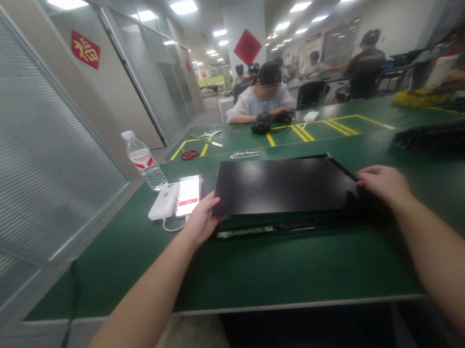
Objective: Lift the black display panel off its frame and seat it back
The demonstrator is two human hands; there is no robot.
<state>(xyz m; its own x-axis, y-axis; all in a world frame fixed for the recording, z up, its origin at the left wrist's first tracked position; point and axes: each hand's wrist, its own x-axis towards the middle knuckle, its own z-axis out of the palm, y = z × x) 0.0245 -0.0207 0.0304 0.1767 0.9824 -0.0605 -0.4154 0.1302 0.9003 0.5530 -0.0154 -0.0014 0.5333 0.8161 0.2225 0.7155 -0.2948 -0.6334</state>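
A glossy black flat screen panel (279,187) lies tilted over a black frame (329,220), with a green circuit board strip (246,232) showing along its near edge. My left hand (202,219) is closed on the panel's left edge, thumb on top. At the right edge my right hand (383,184) has its fingers pinched together on the panel's corner, close to the frame's side. The frame's far right corner sticks out behind the panel; most of its inside is hidden.
Left of the panel are a lit phone (189,195), a white power bank (161,203) with a cable, and a water bottle (145,162). Red-handled scissors (189,154) lie farther back. Dark parts (453,136) lie at right. A person (261,95) sits opposite at the green table (293,270).
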